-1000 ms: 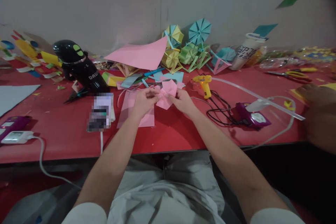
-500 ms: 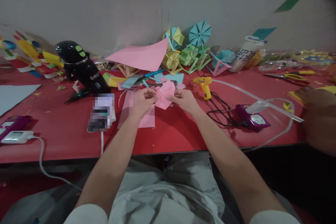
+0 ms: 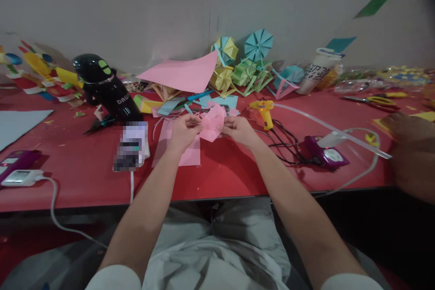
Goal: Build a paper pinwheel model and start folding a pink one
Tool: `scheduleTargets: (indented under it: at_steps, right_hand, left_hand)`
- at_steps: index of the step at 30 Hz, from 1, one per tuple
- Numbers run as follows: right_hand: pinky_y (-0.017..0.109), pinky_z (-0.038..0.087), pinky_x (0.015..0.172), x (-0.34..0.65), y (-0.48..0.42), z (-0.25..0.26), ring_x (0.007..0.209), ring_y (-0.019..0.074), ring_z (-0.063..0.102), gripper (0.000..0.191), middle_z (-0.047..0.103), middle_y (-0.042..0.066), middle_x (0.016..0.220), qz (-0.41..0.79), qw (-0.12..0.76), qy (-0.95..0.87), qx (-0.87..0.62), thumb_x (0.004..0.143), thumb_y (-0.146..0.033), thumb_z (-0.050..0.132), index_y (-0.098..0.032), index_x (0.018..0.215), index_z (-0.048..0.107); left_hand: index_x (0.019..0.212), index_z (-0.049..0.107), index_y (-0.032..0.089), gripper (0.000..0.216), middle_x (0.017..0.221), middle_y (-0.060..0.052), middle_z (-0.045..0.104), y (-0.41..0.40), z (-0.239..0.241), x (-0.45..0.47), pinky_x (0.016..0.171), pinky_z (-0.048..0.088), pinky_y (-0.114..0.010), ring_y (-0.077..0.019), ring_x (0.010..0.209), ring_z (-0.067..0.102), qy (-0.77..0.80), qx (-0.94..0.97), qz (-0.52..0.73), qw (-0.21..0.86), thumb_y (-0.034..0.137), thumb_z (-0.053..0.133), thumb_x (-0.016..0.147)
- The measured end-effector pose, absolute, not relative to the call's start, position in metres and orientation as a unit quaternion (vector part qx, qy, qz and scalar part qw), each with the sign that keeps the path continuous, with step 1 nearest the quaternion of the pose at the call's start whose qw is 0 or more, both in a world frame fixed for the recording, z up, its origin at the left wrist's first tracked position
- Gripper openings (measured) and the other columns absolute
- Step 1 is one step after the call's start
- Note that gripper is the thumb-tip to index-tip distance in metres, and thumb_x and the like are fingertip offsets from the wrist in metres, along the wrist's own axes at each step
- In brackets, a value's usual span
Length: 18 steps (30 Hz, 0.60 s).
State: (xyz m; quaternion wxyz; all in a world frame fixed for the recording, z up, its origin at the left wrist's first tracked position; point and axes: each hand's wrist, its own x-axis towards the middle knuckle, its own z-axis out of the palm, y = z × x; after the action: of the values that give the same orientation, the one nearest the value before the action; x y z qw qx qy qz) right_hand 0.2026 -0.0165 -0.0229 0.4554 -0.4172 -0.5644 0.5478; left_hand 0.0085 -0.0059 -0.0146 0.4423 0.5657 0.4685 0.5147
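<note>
Between my two hands is a folded pink paper piece [image 3: 213, 122], held up above the red table [image 3: 224, 176]. My left hand [image 3: 186, 132] pinches its left edge, thumb and fingers closed on it. On the right edge, my right hand [image 3: 239, 130] grips the same piece, with the thumb in front. Flat pink paper [image 3: 190, 156] lies on the table below and to the left, partly covered by my left hand and forearm. Behind the piece are blue and pink paper scraps [image 3: 228, 101].
A yellow glue gun [image 3: 266, 113] lies right of my hands, its cord running to a purple power socket [image 3: 328, 154]. Folded paper lanterns [image 3: 246, 72] stand by the wall. A black bottle [image 3: 108, 93] and a phone [image 3: 132, 147] are left. Another person's hand [image 3: 411, 131] rests far right.
My right thumb has shifted outward from the middle of the pink paper piece to its right edge. The left hand keeps its pinch, and the surroundings look the same.
</note>
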Motion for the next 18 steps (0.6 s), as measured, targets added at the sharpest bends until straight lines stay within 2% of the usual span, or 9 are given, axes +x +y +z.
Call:
scheduleTargets:
  at_steps: [9, 14, 18]
  right_hand:
    - [0.036, 0.058, 0.073, 0.1946, -0.0190, -0.0236, 0.080, 0.0212, 0.069, 0.051, 0.075, 0.009, 0.091, 0.502, 0.485, -0.579, -0.422, 0.057, -0.045, 0.085, -0.014, 0.094, 0.070]
    - [0.037, 0.058, 0.077, 0.1947, -0.0193, -0.0243, 0.084, 0.0218, 0.070, 0.049, 0.075, 0.010, 0.094, 0.511, 0.483, -0.582, -0.409, 0.058, -0.043, 0.085, -0.013, 0.094, 0.070]
    - [0.035, 0.058, 0.075, 0.1947, -0.0195, -0.0236, 0.084, 0.0215, 0.070, 0.049, 0.075, 0.010, 0.092, 0.514, 0.476, -0.589, -0.403, 0.060, -0.044, 0.084, -0.013, 0.095, 0.070]
  left_hand:
    - [0.074, 0.059, 0.017, 0.019, 0.080, -0.002, 0.066, -0.0085, -0.0191, 0.0153, 0.070, 0.052, -0.027, -0.0140, 0.077, 0.063, 0.445, 0.612, 0.516, 0.402, 0.024, 0.074, 0.065]
    - [0.079, 0.053, 0.018, 0.036, 0.072, 0.002, 0.060, -0.0078, -0.0236, 0.0163, 0.064, 0.047, -0.024, -0.0109, 0.066, 0.058, 0.428, 0.606, 0.505, 0.442, 0.029, 0.081, 0.059]
    - [0.076, 0.051, 0.018, 0.039, 0.068, 0.003, 0.059, -0.0072, -0.0212, 0.0150, 0.060, 0.045, -0.023, -0.0096, 0.062, 0.055, 0.437, 0.605, 0.507, 0.431, 0.029, 0.083, 0.056]
